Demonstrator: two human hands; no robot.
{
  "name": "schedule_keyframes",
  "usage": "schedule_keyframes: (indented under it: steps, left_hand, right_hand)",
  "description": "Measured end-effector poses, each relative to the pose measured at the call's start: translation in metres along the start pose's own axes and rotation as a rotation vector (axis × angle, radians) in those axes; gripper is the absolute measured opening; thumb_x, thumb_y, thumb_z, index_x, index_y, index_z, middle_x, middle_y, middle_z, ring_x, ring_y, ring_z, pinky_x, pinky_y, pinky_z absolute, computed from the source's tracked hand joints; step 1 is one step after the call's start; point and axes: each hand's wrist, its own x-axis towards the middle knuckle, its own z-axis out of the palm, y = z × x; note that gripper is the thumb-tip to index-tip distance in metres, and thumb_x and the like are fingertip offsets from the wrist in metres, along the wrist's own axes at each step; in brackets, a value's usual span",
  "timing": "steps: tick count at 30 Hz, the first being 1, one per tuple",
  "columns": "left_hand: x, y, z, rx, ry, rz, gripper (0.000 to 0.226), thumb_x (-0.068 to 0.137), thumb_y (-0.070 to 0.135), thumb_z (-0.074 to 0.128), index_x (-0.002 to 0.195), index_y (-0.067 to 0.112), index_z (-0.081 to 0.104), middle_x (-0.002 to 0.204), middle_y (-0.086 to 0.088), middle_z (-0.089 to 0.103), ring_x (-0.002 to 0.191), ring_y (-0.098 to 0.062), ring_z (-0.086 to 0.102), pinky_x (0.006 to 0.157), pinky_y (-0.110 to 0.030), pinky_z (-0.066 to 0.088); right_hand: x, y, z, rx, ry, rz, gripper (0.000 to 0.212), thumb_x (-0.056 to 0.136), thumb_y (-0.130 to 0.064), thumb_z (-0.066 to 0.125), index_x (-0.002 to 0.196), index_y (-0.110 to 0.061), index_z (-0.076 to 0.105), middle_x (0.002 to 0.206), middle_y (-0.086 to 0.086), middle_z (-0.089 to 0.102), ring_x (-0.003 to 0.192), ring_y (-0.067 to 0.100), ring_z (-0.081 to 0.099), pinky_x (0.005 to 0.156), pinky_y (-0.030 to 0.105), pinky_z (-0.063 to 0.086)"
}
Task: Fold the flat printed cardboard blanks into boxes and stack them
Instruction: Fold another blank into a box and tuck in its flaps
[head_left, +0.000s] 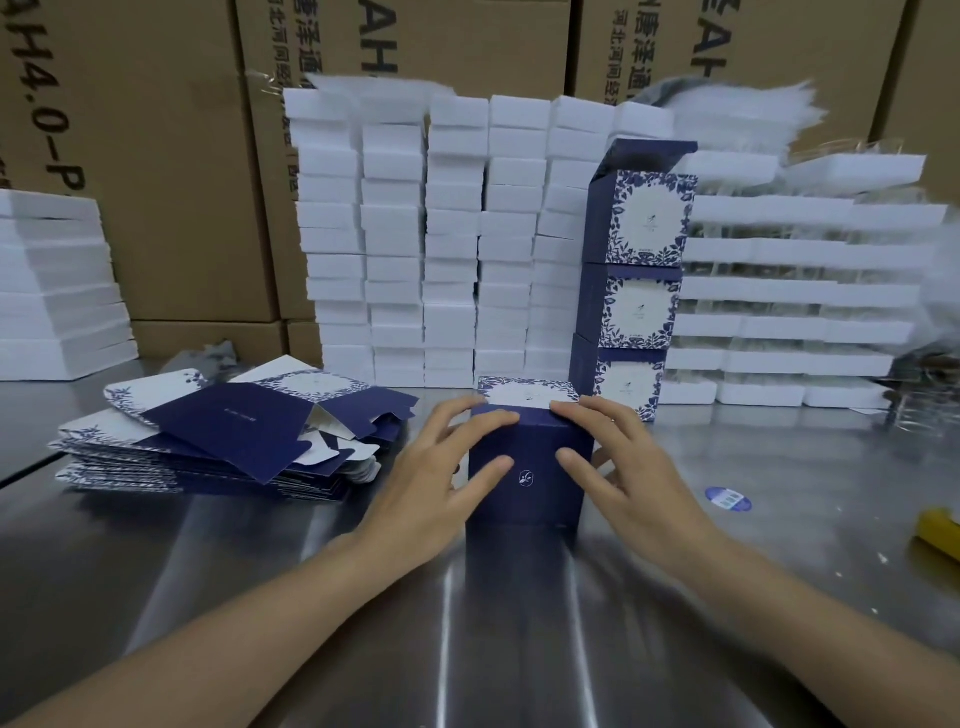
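A folded navy box (530, 483) with a small white emblem stands on the steel table (363, 597) in front of me. Its white, leaf-printed flap (527, 391) sticks out at the far edge. My left hand (441, 478) lies on the box's left side, fingers straight, fingertips pressing the top edge. My right hand (623, 467) presses the right side the same way. A stack of three finished boxes (631, 280) rises just behind to the right. A pile of flat printed blanks (218, 436) lies to the left.
Stacks of white foam blocks (447, 239) line the back, with more white foam (57, 291) at far left and brown cartons (156, 156) behind. A blue round sticker (728, 499) and a yellow object (937, 530) lie on the table at right.
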Motion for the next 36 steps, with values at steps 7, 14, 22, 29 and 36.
schedule_keyframes:
  steps: [7,14,22,29,36]
  left_hand:
    - [0.006,0.011,0.006,0.076,0.087,0.011,0.026,0.104,0.045,0.062,0.128,0.038,0.064,0.14,0.024,0.047,0.139,-0.003,0.043,0.116,-0.03,0.037]
    - [0.009,0.017,0.011,-0.079,0.135,-0.016,0.018,0.099,0.037,0.071,0.117,0.038,0.071,0.138,0.025,0.054,0.137,-0.003,0.051,0.109,-0.012,0.034]
    - [0.012,0.021,0.01,-0.192,0.148,-0.083,0.013,0.096,0.023,0.078,0.091,0.036,0.076,0.137,0.018,0.054,0.135,0.003,0.049,0.106,-0.007,0.03]
    - [0.011,0.017,0.003,-0.261,0.161,-0.114,0.013,0.093,0.02,0.082,0.094,0.032,0.077,0.135,0.018,0.057,0.136,-0.004,0.053,0.11,-0.043,0.048]
    - [0.013,0.014,0.002,-0.371,0.134,-0.176,0.01,0.093,0.018,0.081,0.09,0.028,0.078,0.137,0.02,0.057,0.135,-0.001,0.053,0.111,-0.051,0.05]
  right_hand:
    - [0.005,-0.009,0.0,-0.046,0.084,-0.033,0.035,0.101,-0.055,0.055,0.134,-0.043,0.063,0.144,-0.026,0.049,0.138,0.0,0.044,0.115,0.021,0.033]
    - [0.0,-0.021,0.002,0.053,0.065,-0.056,0.03,0.1,-0.044,0.064,0.129,-0.038,0.062,0.136,-0.025,0.059,0.135,0.005,0.052,0.113,0.03,0.041]
    - [-0.003,-0.029,0.002,0.094,0.025,-0.037,0.015,0.102,-0.041,0.067,0.116,-0.039,0.066,0.141,-0.026,0.055,0.148,0.0,0.04,0.116,0.03,0.035]
    - [-0.001,-0.029,0.002,0.176,0.041,-0.009,0.011,0.104,-0.027,0.066,0.104,-0.038,0.065,0.134,-0.028,0.059,0.147,-0.004,0.039,0.11,0.012,0.03]
    - [0.0,-0.026,-0.002,0.243,0.06,0.052,0.011,0.103,-0.025,0.068,0.107,-0.034,0.062,0.129,-0.016,0.066,0.136,0.0,0.052,0.111,0.021,0.038]
